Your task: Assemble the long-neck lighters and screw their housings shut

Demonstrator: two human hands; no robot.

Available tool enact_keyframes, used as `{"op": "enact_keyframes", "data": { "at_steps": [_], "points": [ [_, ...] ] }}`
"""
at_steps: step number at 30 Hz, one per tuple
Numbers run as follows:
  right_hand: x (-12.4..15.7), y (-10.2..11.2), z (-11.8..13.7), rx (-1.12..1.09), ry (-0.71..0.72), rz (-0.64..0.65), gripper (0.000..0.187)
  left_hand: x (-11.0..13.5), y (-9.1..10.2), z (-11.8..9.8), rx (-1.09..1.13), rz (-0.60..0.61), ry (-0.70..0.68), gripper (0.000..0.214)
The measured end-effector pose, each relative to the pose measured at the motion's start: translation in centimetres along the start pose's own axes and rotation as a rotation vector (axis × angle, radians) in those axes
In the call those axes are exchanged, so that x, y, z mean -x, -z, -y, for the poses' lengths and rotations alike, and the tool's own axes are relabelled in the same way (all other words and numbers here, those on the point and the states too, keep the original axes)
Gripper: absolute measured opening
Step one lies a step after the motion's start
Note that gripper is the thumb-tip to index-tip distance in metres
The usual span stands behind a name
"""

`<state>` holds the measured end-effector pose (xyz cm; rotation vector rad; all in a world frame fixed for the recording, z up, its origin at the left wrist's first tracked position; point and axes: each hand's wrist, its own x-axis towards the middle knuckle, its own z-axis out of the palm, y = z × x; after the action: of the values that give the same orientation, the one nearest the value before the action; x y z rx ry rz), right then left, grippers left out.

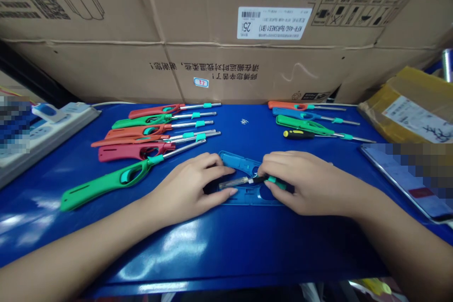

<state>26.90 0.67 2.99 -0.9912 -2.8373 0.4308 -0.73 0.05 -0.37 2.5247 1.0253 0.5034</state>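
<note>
Behind the blue table [198, 245] stands a big cardboard box [208, 14], its contents hidden; a taped package [385, 96] sits to the right. Between my hands, a blue lighter shell [244, 197] lies split in halves, a clear tube [233, 182] between them. My right hand [307, 181] pinches the black piece [260, 179] beside the tube; whether my left hand [189, 186] grips the shell, I cannot tell.
</note>
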Motion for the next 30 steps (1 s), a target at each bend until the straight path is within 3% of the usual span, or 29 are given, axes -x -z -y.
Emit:
{"op": "enact_keyframes", "data": {
  "at_steps": [5,11,16,21,25,30],
  "points": [
    [0.0,-0.1,-0.2,-0.005,-0.013,0.029,0.014,0.0,-0.3,0.3,0.021,-0.041,0.05,0.021],
    [-0.8,-0.7,-0.2,0.08,0.002,-0.176,0.018,0.0,-0.4,0.2,0.068,-0.131,-0.019,0.02],
    [-1.3,-1.6,-0.8,0.126,0.097,-0.215,0.025,-0.1,-0.4,0.2,0.047,-0.185,-0.079,0.022],
    [-0.9,-1.1,-1.1,0.157,0.102,-0.188,0.027,-0.2,0.7,0.5,-0.018,-0.177,-0.137,0.022],
    [-0.6,-0.7,-1.9,0.1,0.061,-0.186,0.022,-0.4,1.7,0.9,-0.015,-0.252,-0.092,0.018],
    [-0.7,-0.8,-1.8,0.02,0.02,-0.165,0.023,-0.6,0.8,1.3,0.008,-0.167,-0.031,0.02]
  ]
}}
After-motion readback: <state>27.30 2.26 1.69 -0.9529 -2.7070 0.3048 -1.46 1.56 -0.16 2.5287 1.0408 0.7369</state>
